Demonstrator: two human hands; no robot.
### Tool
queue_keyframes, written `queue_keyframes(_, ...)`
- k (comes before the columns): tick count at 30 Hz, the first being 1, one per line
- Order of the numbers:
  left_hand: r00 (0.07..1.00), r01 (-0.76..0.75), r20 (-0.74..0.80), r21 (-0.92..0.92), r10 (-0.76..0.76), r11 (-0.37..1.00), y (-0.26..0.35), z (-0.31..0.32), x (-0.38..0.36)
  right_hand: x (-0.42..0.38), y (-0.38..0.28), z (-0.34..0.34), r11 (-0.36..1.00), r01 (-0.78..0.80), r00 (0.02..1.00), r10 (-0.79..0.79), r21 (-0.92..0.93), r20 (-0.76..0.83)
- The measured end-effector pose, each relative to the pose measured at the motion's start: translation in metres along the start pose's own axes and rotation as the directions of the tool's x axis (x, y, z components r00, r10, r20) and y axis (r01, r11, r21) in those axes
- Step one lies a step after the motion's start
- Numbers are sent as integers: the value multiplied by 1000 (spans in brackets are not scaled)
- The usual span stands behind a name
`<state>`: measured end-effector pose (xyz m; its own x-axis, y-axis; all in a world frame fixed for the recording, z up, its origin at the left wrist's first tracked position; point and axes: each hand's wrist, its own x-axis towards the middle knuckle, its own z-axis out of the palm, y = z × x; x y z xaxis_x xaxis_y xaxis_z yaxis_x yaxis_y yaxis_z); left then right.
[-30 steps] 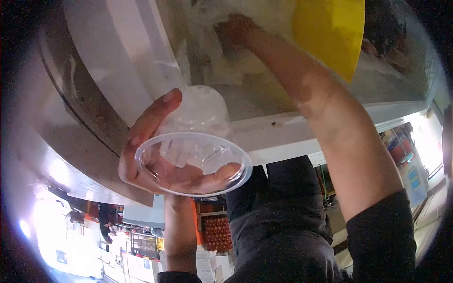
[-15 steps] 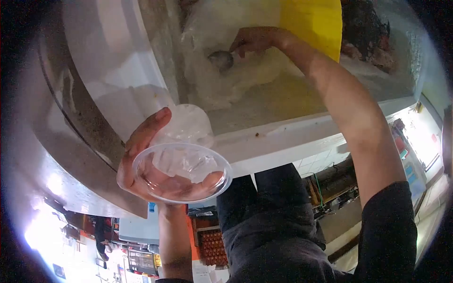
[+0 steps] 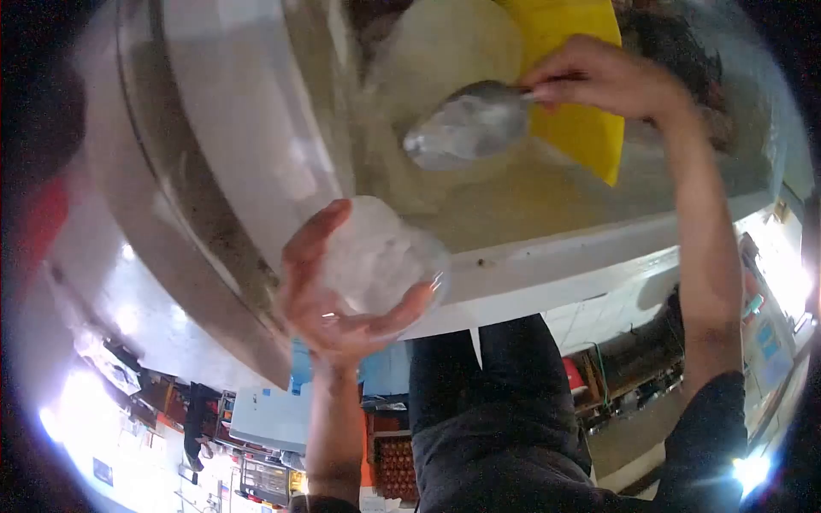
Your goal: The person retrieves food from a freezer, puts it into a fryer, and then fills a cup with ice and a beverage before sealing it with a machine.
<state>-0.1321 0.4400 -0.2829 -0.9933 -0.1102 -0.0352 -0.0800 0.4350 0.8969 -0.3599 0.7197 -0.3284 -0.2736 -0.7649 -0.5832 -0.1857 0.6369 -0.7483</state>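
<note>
My left hand [image 3: 329, 291] is wrapped round a clear plastic cup [image 3: 432, 261] with ice in it, held over the front rim of a white chest freezer. My right hand [image 3: 590, 77] grips the handle of a metal scoop [image 3: 470, 126]. Pieces of ice [image 3: 466, 128] lie in the scoop's bowl, which is raised above the freezer's inside and points toward the left. Scoop and cup are apart. Behind the scoop is a whitish mass [image 3: 445, 51], blurred, inside the freezer.
A yellow sheet or panel [image 3: 590, 137] stands in the freezer beside my right hand. The freezer's white rim [image 3: 530, 265] runs in front of my body. Dark objects [image 3: 671, 64] lie in the far right part. Egg trays [image 3: 395, 466] are stacked below on the left.
My right hand has lifted the scoop out of the whitish mass, up and to the right, with ice in it. My left hand has moved slightly right, and the cup's opening has turned.
</note>
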Motion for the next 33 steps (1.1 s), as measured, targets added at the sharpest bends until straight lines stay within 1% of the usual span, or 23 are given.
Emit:
queue_keyframes(1, 998, -64, 29, 132, 61, 989, 9, 5, 10, -22, -16, -12, 998, -26, 996, 31, 60, -81)
queue_keyframes(2, 997, -72, 22, 143, 70, 987, 10, 13, 13, -44, -32, -24, 991, -52, 985, 70, 121, -157)
queue_keyframes(5, 990, -81, -97, 228, 106, 970, 18, 36, 20, -92, -83, -63, 999, -4, 992, 8, 36, -129)
queue_keyframes(6, 996, -45, -71, 227, 62, 973, 25, 41, 27, -99, -102, -64, 974, 31, 988, -63, -223, -138)
queue_keyframes(7, 999, -12, -45, 226, 22, 974, 31, 46, 35, -103, -122, -64, 881, 56, 983, -132, -469, -130)
queue_keyframes(8, 997, -65, -37, 186, 73, 980, 35, 49, 43, -105, -142, -61, 729, 71, 976, -192, -681, -104)
queue_keyframes(9, 995, -75, -50, 180, 85, 981, 39, 54, 50, -106, -161, -57, 527, 78, 968, -243, -847, -62)
queue_keyframes(10, 993, -67, -91, 123, 79, 990, 43, 59, 55, -102, -179, -46, 512, 75, 967, -246, -856, -62)
queue_keyframes(12, 989, -13, -146, 68, 23, 998, 48, 69, 59, -93, -209, -22, 715, -150, 936, -119, -682, -331)
queue_keyframes(13, 987, -13, -157, 67, 23, 998, 48, 69, 61, -94, -215, -13, 709, -145, 937, -126, -690, -326)
queue_keyframes(15, 983, 15, -181, -90, -31, 996, 45, 71, 65, -93, -219, -2, 791, -335, 849, 17, -512, -529)
queue_keyframes(16, 981, 18, -189, -87, -34, 996, 43, 71, 64, -96, -209, -2, 920, -241, 889, 81, -310, -450)
queue_keyframes(19, 975, 30, -213, -162, -65, 986, 31, 71, 64, -104, -200, 5, 937, -140, 866, -41, -320, -498)
queue_keyframes(21, 977, 56, -192, -191, -94, 980, 29, 69, 63, -108, -201, 11, 931, -208, 826, 2, -301, -564)
queue_keyframes(22, 972, 78, -213, -92, -96, 993, 34, 67, 63, -107, -201, 14, 938, -235, 809, 43, -256, -587)
queue_keyframes(23, 972, 76, -214, -90, -94, 993, 33, 67, 64, -107, -201, 15, 942, -262, 789, 84, -209, -609)
queue_keyframes(24, 977, 69, -191, -147, -97, 987, 29, 67, 63, -108, -204, 14, 947, -290, 823, 173, -137, -542)
queue_keyframes(25, 981, 63, -169, -202, -98, 977, 27, 66, 63, -110, -205, 14, 948, -286, 821, 169, -137, -545)
queue_keyframes(27, 977, 72, -176, -250, -118, 966, 27, 66, 64, -118, -205, 15, 934, -340, 736, 191, -111, -649)
queue_keyframes(28, 974, 80, -179, -302, -139, 950, 27, 66, 64, -118, -204, 23, 943, -332, 599, 189, -27, -778)
queue_keyframes(29, 974, 76, -183, -298, -136, 951, 28, 65, 65, -120, -203, 20, 944, -327, 598, 184, -28, -780)
queue_keyframes(31, 984, 57, -143, -320, -108, 946, 30, 65, 65, -118, -206, 11, 884, -445, 761, 287, -146, -582)
queue_keyframes(33, 987, 20, -145, -348, -75, 937, 30, 69, 66, -119, -204, 9, 903, -413, 773, 278, -120, -570)
